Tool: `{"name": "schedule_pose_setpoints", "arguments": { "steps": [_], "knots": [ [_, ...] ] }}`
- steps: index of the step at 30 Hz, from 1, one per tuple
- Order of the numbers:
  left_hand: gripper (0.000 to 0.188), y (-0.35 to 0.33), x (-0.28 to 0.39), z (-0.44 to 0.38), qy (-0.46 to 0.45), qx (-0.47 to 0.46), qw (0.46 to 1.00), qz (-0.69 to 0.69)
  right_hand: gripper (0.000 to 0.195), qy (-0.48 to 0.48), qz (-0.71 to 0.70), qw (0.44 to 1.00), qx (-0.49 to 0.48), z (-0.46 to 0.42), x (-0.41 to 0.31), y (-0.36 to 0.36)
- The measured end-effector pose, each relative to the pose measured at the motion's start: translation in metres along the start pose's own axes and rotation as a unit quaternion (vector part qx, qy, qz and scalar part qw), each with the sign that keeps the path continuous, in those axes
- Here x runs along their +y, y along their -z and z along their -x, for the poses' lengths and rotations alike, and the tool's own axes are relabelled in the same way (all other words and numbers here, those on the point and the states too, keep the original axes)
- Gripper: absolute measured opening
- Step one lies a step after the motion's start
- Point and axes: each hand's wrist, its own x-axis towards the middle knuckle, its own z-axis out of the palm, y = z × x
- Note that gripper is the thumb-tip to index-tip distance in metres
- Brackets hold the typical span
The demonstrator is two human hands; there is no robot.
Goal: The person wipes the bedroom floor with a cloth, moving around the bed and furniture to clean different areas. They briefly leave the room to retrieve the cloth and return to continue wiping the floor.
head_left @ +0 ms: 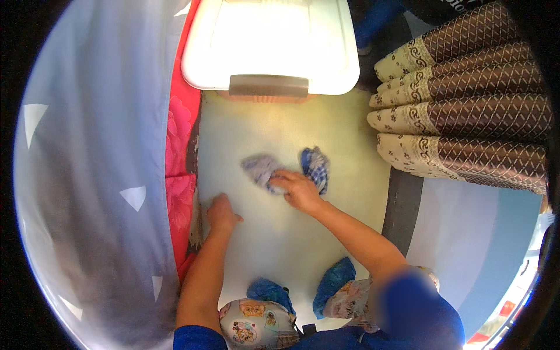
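My right hand [299,189] holds one slipper [264,171], greyish with a blue-and-white edge, just above or on the pale floor [262,236]; motion blurs it. Close to its right lies a blue-and-white checked slipper [315,169], partly behind my fingers. My left hand [222,213] is lower left, near the floor's left edge, with its thumb out and nothing seen in it; whether it presses on the floor I cannot tell. Both my feet, in blue covers [334,284], stand at the bottom beneath patterned trousers.
A white plastic storage box [271,48] with a brown latch stands ahead. Along the left run a red floral cloth [178,131] and a grey-blue sheet [100,131]. Brown-and-cream curtains [477,105] hang at the right. Part of another person's blue-clad leg [377,22] shows beyond the box.
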Motion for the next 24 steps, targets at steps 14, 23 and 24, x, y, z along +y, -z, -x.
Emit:
{"name": "schedule_pose_setpoints", "arguments": {
  "steps": [14, 23, 24],
  "knots": [
    [0.071, 0.001, 0.011, 0.002, 0.000, 0.009, 1.000, -0.021, 0.045, 0.038, 0.053, 0.998, -0.026, -0.061, -0.023, -0.028],
    [0.071, 0.008, 0.006, -0.005, -0.013, 0.033, 0.999, -0.032, 0.048, 0.009, -0.015, 0.989, 0.144, -0.161, -0.013, 0.062],
    [0.071, 0.009, 0.013, -0.007, -0.017, 0.037, 0.999, -0.026, 0.046, -0.005, 0.056, 0.987, 0.149, -0.164, -0.007, 0.052]
  ]
}}
